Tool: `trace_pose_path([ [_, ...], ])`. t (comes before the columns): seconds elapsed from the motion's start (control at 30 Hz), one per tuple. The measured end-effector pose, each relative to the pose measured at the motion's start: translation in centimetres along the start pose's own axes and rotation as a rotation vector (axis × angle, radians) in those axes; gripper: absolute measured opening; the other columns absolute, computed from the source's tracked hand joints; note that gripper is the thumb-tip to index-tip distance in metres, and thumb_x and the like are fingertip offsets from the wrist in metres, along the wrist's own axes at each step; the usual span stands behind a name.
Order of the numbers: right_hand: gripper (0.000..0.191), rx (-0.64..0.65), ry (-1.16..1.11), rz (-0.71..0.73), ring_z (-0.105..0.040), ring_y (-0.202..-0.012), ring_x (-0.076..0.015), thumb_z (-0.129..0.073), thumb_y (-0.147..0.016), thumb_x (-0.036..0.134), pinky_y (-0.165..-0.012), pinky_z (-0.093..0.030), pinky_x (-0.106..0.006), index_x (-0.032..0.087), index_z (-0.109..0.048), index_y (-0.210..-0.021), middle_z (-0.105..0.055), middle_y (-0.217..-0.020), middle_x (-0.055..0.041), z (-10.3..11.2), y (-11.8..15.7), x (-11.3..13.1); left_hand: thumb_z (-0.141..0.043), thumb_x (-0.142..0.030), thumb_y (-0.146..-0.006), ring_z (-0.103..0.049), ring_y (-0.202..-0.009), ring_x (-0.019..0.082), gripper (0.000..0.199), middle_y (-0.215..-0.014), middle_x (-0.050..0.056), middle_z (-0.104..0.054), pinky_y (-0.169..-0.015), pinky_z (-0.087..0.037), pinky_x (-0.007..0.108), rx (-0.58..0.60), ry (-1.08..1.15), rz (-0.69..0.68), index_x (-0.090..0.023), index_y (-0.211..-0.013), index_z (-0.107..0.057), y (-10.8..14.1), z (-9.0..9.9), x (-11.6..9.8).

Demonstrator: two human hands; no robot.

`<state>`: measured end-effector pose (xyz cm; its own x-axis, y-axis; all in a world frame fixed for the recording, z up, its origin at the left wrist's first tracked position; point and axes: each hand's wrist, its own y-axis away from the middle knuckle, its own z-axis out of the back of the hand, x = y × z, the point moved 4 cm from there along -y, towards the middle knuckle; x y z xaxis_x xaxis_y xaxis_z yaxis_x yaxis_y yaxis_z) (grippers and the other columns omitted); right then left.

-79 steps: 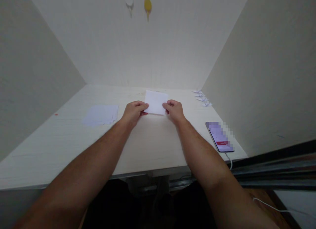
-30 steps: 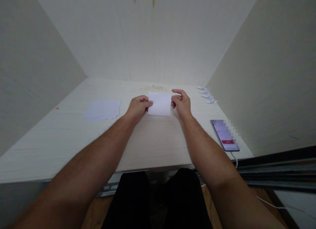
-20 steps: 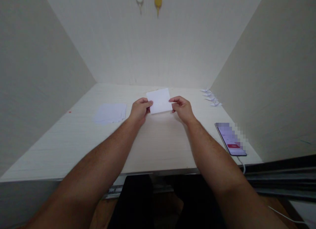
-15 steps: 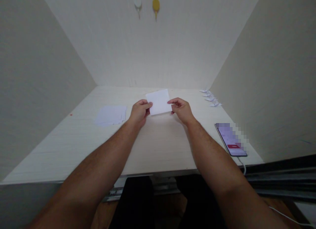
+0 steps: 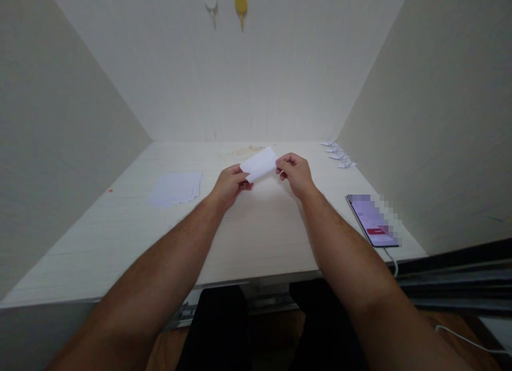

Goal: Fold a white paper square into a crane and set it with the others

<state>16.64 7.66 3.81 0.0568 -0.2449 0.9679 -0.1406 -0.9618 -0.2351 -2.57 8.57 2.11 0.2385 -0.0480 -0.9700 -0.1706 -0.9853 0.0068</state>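
Note:
A white sheet of paper [image 5: 259, 163] is held between my two hands above the far middle of the desk, tilted with its right end higher. My left hand [image 5: 233, 184] pinches its lower left corner, thumb on top and fingers beneath. At the right end, my right hand [image 5: 294, 172] closes thumb and fingertips on the paper's edge. Whether the sheet is folded or seen at a slant, I cannot tell for sure.
A stack of white paper [image 5: 176, 188] lies on the desk [image 5: 256, 238] at left. Several small folded paper pieces [image 5: 338, 156] line the back right. A phone [image 5: 372, 224] with a white cable [image 5: 394, 265] rests at right. Walls enclose three sides; a yellow hook [image 5: 240, 4] hangs on the back one.
The paper has turned, its right end rising, and now looks narrower from front to back. Both hands still grip it, and my view has shifted slightly.

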Motion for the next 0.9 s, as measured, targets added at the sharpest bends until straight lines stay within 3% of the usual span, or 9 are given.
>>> trace_pose_path([
  [0.2, 0.015, 0.118, 0.043, 0.008, -0.045, -0.046, -0.0071, -0.070, -0.068, 0.029, -0.046, -0.036, -0.021, 0.019, -0.059, -0.065, -0.055, -0.052, 0.0043, -0.6, 0.5, 0.1, -0.070, -0.030, -0.063, -0.059, -0.067, 0.014, 0.018, -0.075, 0.006, -0.067, -0.057, -0.045, 0.025, -0.112, 0.003, -0.079, -0.014, -0.071, -0.072, -0.3, 1.0, -1.1],
  [0.37, 0.014, 0.249, 0.185, -0.007, -0.046, -0.048, -0.0076, -0.069, -0.068, 0.028, -0.047, -0.034, -0.022, 0.018, -0.060, -0.065, -0.055, -0.053, 0.0040, -1.4, 0.9, -0.3, -0.077, -0.022, -0.056, -0.048, -0.055, 0.009, 0.015, -0.067, 0.005, -0.067, -0.054, -0.036, 0.025, -0.124, -0.203, -0.125, -0.014, -0.068, -0.073, 0.1, 0.8, -1.6],
  [0.57, 0.015, 0.259, 0.258, 0.012, -0.044, -0.051, -0.0081, -0.069, -0.068, 0.030, -0.049, -0.031, -0.022, 0.018, -0.061, -0.065, -0.054, -0.055, 0.0039, -1.8, 1.1, -0.3, -0.076, -0.019, -0.056, -0.043, -0.049, 0.009, 0.013, -0.055, 0.000, -0.059, -0.050, -0.031, 0.025, -0.070, -0.251, -0.120, -0.016, -0.069, -0.074, 0.4, 0.2, -1.3],
  [0.9, 0.012, 0.227, 0.261, 0.024, -0.044, -0.053, -0.0087, -0.067, -0.069, 0.028, -0.049, -0.031, -0.022, 0.018, -0.061, -0.065, -0.054, -0.056, 0.0033, -2.0, 1.2, -0.4, -0.074, -0.015, -0.058, -0.045, -0.049, 0.009, 0.012, -0.054, 0.001, -0.059, -0.051, -0.033, 0.025, -0.011, -0.247, -0.082, -0.015, -0.070, -0.073, 0.8, -0.5, -1.2],
])
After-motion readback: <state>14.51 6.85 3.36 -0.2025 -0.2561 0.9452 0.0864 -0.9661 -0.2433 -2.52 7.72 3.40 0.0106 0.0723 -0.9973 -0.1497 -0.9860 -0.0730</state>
